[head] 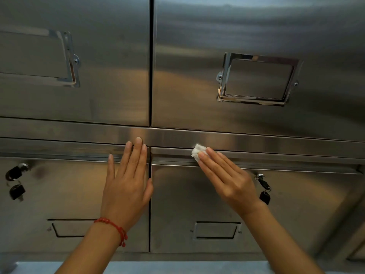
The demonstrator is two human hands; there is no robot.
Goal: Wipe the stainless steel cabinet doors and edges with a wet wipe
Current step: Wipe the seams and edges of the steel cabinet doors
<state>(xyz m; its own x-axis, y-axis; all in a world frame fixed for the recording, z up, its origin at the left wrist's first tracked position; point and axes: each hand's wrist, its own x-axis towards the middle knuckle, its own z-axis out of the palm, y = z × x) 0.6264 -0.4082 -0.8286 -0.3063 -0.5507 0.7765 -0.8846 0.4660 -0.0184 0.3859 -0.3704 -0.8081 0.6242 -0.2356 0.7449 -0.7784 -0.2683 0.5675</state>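
- Against the top edge of the lower right door, your right hand presses a small wadded wet wipe with straight fingers; the wipe sits under your fingertips, at the lip just below the horizontal rail.
- On the lower left door, your left hand lies flat, fingers straight and slightly spread, holding nothing; its fingertips reach up over the door's top lip to the rail, and the thumb sits along the vertical gap between the two lower doors.
- Around your left wrist you wear a red cord bracelet.
- Just right of your right wrist, a lock on the lower right door has a key in it with a black fob hanging below.
- Far left on the lower left door, a second lock holds a black-headed key, with another black key dangling beneath.
- Above the rail, the upper right door carries a shiny chrome label frame; the upper left door has a similar frame, cut off at the left edge.
- Low on each bottom door you see a recessed label holder, one under your right forearm's side and one beside your left wrist.
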